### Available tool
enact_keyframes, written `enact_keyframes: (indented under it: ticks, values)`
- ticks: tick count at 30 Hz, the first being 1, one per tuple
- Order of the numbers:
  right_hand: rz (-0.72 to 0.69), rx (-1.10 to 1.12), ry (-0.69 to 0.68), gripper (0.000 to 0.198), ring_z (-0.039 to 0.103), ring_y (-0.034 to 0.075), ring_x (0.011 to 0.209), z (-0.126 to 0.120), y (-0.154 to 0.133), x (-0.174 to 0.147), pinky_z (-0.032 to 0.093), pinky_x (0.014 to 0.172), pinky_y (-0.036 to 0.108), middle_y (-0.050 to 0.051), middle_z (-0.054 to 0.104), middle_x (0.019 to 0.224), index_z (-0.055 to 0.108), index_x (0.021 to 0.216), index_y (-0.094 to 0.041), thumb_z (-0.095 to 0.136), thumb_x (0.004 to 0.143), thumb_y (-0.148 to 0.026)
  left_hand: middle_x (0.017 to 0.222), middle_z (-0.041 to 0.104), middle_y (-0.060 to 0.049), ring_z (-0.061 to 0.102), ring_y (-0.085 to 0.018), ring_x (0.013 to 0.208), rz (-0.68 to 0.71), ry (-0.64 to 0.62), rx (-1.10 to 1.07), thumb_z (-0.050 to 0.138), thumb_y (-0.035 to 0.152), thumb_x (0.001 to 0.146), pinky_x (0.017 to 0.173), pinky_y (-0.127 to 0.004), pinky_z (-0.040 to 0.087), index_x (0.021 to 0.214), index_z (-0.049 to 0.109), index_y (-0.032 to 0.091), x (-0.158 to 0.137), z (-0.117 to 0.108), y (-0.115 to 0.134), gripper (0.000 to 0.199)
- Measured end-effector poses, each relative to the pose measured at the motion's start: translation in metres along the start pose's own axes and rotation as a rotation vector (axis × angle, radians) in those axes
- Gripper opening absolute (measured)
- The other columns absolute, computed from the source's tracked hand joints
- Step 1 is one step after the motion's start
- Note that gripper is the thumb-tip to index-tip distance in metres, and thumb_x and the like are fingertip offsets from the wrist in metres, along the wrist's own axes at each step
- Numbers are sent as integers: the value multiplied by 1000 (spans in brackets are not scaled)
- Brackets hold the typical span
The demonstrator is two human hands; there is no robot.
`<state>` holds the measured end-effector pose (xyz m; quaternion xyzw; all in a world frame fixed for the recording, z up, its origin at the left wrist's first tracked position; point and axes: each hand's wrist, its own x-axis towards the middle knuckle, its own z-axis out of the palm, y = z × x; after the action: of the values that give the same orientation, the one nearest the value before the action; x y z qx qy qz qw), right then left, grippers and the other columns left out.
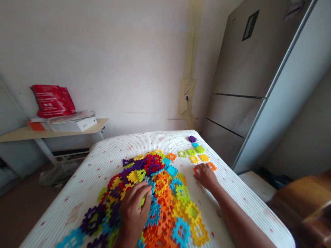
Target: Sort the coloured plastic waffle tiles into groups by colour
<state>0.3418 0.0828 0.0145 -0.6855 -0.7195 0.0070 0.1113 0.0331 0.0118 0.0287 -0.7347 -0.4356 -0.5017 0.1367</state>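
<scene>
A heap of colourful plastic interlocking tiles point(162, 199), toothed squares with cut-out windows, lies over the near middle of the table. My left hand point(136, 206) is over the heap's left side, fingers curled and thumb tip close to them. Whatever its fingertips may hold is hidden. Right of the heap, my right hand point(205, 175) has its fingers closed at an orange tile point(197, 171) lying on the cloth, partly covered by the hand. Another orange tile point(212, 166) sits just beyond it. Yellow tiles point(204, 157) and green tiles point(191, 152) lie in short rows behind.
A blue tile point(195, 145) and a purple tile point(192, 138) are near the table's far right corner. White spotted cloth point(103, 165) covers the table. A tall refrigerator point(238, 75) stands at right. At left, a side table point(15, 134) bears boxes and a red bag point(53, 101).
</scene>
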Motion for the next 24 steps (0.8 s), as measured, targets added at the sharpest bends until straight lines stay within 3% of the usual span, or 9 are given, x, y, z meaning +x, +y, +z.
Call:
enact_keyframes:
  ticks: [3,24]
  values:
    - [-4,14,-4,27,52,23,102,0,1,0,36,89,29,11,63,106,65,103,-14,52,83,-28,89,68,-5,65,-16,83,0,11,1,57,16,82,76,-28,53,88,64,21,0,0,0,10]
    - [2,-11,-34,28,52,20,101,2,-3,4,36,86,25,9,63,105,65,99,-15,43,82,-12,90,67,-5,65,-16,84,2,-3,-16,57,16,82,76,-27,52,89,63,20,-1,1,-1,11]
